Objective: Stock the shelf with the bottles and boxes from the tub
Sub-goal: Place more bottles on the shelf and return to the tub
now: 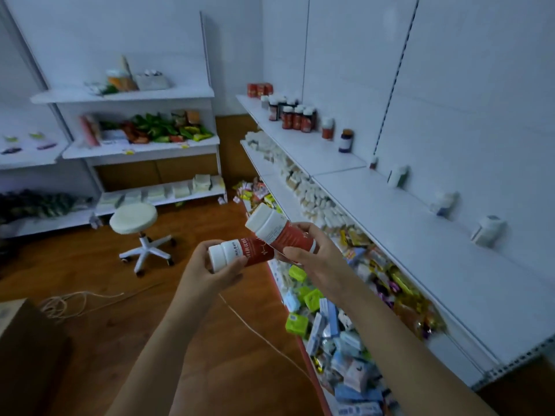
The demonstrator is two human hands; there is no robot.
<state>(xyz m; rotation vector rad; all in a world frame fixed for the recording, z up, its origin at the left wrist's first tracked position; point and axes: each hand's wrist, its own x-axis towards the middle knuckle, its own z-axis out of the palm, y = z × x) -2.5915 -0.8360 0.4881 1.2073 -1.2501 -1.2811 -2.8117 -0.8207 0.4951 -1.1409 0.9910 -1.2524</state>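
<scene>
Left hand (216,265): fingers and thumb curled round a red-labelled bottle (240,252) with a white cap, held low in front of the body, cap pointing left. Right hand (312,253): thumb and fingers wrapped round a second red bottle (279,229), tilted, white cap up and to the left, base toward the palm. The two bottles touch or nearly touch where their labels meet; which, I cannot tell.

Both hands are over the wooden floor (90,265), just off the front edge of the shelf (420,235) on the right. The top shelf board runs away from the viewer; its long axis goes from near right to far left. At its far end stands a group of red bottles (295,115); a few lone bottles stand along its back edge, and the near stretch is bare.

Judgement: the open board lies right of and above the hands, so the right hand is nearer and its bottle needs turning upright first. The tub is not in view.

Lower shelves hold small boxes and packets (330,325). A white stool (135,219) stands further off to the left.
</scene>
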